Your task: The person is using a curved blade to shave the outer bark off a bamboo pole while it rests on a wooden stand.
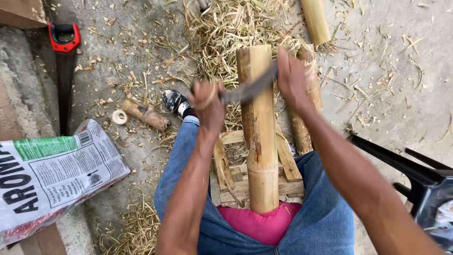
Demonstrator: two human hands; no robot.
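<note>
Two hands on one blade, drawn across a bamboo pole.
My left hand (207,100) grips the handle, my right hand (291,75) clasps the blade (249,89) tip; between them the bamboo pole (258,127) stands propped against my lap.

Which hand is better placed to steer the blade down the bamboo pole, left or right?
Probably the left hand: it grips the handle of the blade lying across the bamboo pole. The right hand only holds the blade's far end.
</note>
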